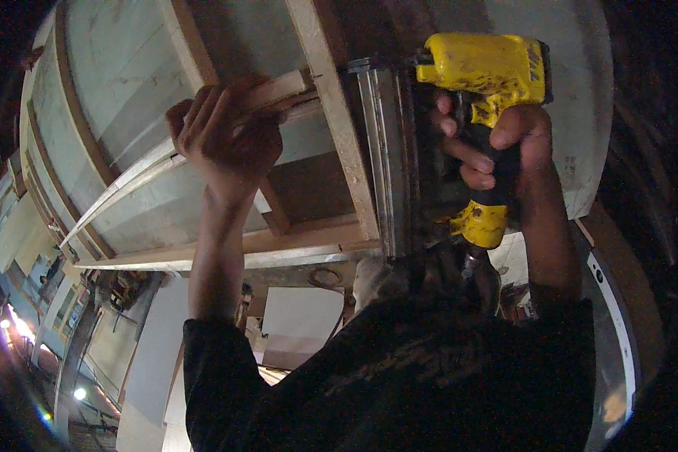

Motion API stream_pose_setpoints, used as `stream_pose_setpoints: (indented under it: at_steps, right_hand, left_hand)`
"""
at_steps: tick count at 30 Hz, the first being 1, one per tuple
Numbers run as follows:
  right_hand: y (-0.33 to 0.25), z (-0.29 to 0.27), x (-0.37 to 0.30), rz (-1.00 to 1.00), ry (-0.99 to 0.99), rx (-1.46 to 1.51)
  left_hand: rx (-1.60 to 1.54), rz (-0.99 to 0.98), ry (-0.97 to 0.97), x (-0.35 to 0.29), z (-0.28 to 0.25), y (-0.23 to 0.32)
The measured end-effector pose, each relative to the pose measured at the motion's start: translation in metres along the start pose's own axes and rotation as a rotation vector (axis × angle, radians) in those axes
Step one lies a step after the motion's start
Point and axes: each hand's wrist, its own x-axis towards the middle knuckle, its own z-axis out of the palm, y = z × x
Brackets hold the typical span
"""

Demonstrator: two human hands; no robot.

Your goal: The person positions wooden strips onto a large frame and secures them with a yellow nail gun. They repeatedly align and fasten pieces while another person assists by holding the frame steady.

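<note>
My left hand (230, 139) is closed around a long pale wood strip (282, 89), whose end reaches the slanting wooden batten (337, 124) of a frame. At the right, my right hand (523, 139) grips the dark handle of a yellow and black nail gun (482, 71). The gun's long metal magazine (388, 151) stands upright beside the batten, with its nose near the strip's end. Whether the nose touches the wood I cannot tell. Under the handle, the yellow lower end has a metal hose fitting (471, 264).
Large greyish panels (117, 75) with ribs form the frame's back. A wooden rail (279, 258) runs along its lower edge. Below lie a white board (301, 320) and a coiled dark hose (325, 279). More sheets (147, 354) and bright lamps stand at the lower left.
</note>
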Motion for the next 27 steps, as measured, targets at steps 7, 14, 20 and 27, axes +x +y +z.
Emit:
stream_pose_setpoints:
  at_steps: [7, 14, 20, 27]
  right_hand:
    - [0.000, 0.006, -0.003, 0.002, 0.092, 0.003]
    - [-0.003, 0.006, -0.001, -0.027, 0.044, 0.075]
    - [-0.010, 0.001, -0.008, -0.060, 0.060, 0.006]
    - [-0.015, 0.006, -0.011, -0.041, 0.031, -0.007]
  left_hand:
    - [0.021, -0.026, -0.033, -0.004, 0.000, 0.001]
    - [0.029, 0.017, 0.018, -0.004, 0.001, -0.005]
    - [0.044, -0.020, -0.011, -0.008, -0.002, -0.001]
    - [0.087, -0.004, -0.003, -0.004, 0.000, 0.000]
